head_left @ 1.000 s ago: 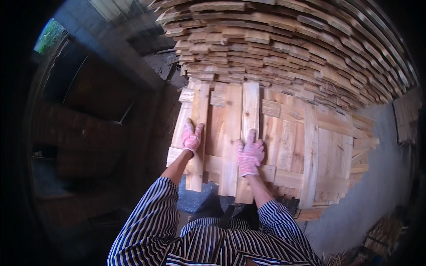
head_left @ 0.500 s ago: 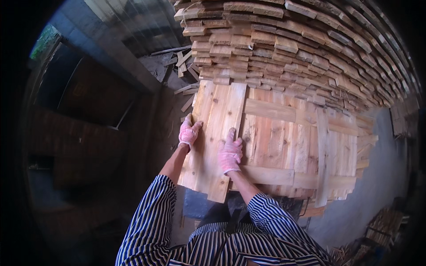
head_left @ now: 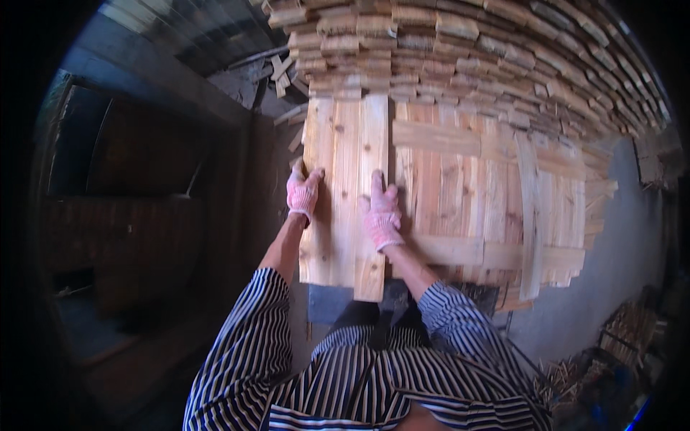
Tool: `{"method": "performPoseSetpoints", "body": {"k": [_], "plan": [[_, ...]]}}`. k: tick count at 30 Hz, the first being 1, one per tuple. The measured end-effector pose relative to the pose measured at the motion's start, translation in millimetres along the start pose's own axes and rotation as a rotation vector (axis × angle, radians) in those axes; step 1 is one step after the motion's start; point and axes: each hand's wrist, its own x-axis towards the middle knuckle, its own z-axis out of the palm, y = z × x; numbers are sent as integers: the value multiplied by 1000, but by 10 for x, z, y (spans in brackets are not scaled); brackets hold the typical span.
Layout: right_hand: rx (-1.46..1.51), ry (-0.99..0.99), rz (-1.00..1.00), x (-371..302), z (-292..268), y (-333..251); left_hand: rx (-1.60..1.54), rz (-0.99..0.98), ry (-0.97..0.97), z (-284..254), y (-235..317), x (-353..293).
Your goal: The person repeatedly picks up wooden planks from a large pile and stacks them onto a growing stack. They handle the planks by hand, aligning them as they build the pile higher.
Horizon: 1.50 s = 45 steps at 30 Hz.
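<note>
The pale wooden boards (head_left: 338, 215) that lay spread with gaps a second ago now sit edge to edge, and the left hand (head_left: 302, 195) and right hand (head_left: 382, 214) have come closer together across them.

Nearest me are the wearer's striped sleeves (head_left: 241, 337), and past them a dark flat surface (head_left: 327, 305) shows under the boards' near ends. The rightmost board (head_left: 370, 269) juts out toward the wearer beyond its neighbours. Both hands are gloved: the left has its thumb on top and fingers at the outer left edge, while the right lies by the right edge, forefinger stretched along the wood. Whether any fingers hook underneath, I can't tell.

The boards look thin, stiff and fairly light, rough enough not to slip much but likely to splinter; the long outer edges seem the best hold, pressed inward from both sides.

Just right of them lies a slatted panel (head_left: 453, 201) with crosswise battens (head_left: 445, 250). Behind rises a high stack of planks (head_left: 431, 47), and to its left, offcuts (head_left: 280, 75).
</note>
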Motion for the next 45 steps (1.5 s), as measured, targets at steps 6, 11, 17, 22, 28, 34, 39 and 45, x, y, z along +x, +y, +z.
{"method": "performPoseSetpoints", "body": {"k": [6,11,17,22,28,34,39,45], "plan": [[1,-92,-27,64,-70,-36,-55,-17,-96,-162,72,120],[-40,-340,-122,101,-596,313,297,92,-56,-340,102,85],[-633,671,109,340,-2212,2271,-214,-479,-483,-552,-101,-68],[-461,470,285,98,-2731,3219,-247,-472,-557,-191,-187,142],[-281,413,69,-111,-2005,1499,-346,-480,-709,-380,-233,106],[67,271,6,35,-683,490,-360,-434,-695,-142,-124,-89],[172,122,-103,48,-844,569,-252,-386,-579,-294,-236,-17],[165,244,-205,-320,-1298,1473,848,331,136,344,293,-366]]}}
